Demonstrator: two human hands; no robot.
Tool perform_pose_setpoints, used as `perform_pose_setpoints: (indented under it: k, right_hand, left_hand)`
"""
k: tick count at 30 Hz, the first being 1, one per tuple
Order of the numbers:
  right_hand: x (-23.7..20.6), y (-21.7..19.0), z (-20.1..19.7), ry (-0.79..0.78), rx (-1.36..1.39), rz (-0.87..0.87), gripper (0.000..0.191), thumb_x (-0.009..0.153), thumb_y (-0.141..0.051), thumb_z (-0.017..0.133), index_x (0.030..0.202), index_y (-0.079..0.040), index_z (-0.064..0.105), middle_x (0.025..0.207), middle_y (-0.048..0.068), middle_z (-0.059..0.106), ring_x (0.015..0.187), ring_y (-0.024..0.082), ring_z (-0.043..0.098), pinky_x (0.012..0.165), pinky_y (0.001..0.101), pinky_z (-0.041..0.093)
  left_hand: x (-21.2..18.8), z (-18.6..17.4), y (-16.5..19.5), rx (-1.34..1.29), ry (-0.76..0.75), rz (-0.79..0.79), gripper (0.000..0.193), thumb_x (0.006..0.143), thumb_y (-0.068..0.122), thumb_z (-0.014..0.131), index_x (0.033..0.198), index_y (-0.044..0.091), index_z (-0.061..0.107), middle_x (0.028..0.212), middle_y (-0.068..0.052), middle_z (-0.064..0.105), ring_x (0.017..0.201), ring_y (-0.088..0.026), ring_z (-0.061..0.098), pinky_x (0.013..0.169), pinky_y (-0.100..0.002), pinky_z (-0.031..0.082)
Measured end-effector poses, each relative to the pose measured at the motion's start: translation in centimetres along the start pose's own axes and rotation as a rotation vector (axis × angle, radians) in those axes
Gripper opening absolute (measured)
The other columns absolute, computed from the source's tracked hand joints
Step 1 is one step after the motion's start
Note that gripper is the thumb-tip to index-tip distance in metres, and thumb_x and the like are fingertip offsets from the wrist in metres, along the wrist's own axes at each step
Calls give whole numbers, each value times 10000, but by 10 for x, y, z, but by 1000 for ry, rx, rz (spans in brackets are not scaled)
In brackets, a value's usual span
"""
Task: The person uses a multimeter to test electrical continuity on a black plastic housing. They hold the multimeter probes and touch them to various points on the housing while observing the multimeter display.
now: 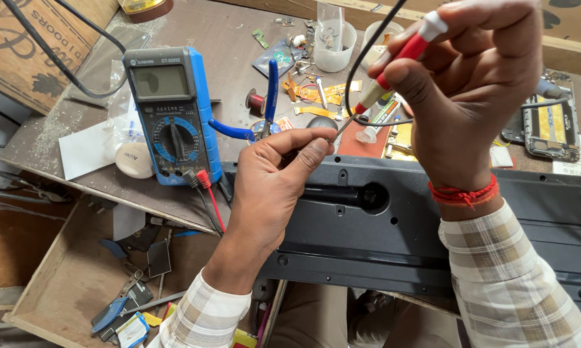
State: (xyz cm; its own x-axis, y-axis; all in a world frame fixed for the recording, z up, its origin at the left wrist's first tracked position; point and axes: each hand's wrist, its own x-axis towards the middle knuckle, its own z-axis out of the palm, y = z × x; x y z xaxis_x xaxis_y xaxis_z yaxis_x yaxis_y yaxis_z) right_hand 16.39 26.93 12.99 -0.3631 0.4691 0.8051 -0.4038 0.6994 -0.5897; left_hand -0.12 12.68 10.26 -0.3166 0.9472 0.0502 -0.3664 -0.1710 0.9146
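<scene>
Hands, two: right hand point(471, 96) on one red probe point(403, 58), left hand point(284, 167) pinching one wire point(339, 129).

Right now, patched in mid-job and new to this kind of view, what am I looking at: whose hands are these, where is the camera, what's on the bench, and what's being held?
One camera, worn on the person's head, looks down at their own two bare hands. The right hand pinches a red-handled test probe with a black lead, tip pointing down-left. The left hand has its grip closed on something thin, too small to identify, that meets the probe tip. Below both lies a long black plastic housing. On the brown worktable sit a blue digital multimeter, blue-handled pliers and a white plastic cup.
</scene>
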Motion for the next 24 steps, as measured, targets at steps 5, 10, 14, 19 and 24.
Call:
perform_pose_setpoints:
  k: [5,10,14,19,24]
  right_hand:
    - [-1,0,1,-7,-24,-7,388,1143,-23,811,1292,-40,453,1076,110,638,1008,215,728,902,333,637]
    - [0,-1,1,1,-43,-11,382,1154,-18,804,1291,-38,448,1091,115,636,1010,216,739,900,333,632]
    - [1,-2,1,-15,-32,-9,377,1153,-25,798,1289,-41,447,1095,123,643,1009,208,730,906,330,642]
    - [0,-2,0,-33,-74,-32,381,1149,-40,794,1292,-45,441,1086,128,655,1022,203,728,908,317,663]
    - [0,1,-2,-31,-93,-41,403,1139,-34,814,1292,-52,442,1062,117,654,1018,201,736,914,323,627]
  left_hand:
    - [1,1,0,42,4,5,235,975,87,711,1164,-47,752,987,-63,773,914,-88,702,844,-227,552]
    - [2,1,-1,81,5,4,236,972,96,711,1162,-36,757,991,-66,778,918,-85,708,849,-222,557]
    - [2,2,0,84,3,13,236,970,102,712,1161,-30,757,988,-61,778,914,-83,708,846,-222,560]
    - [1,4,4,187,10,47,244,975,123,717,1164,-22,765,965,-30,770,870,-46,680,800,-198,544]
    - [2,7,9,388,80,49,239,959,174,727,1130,21,797,785,39,665,666,-8,505,585,-187,398]
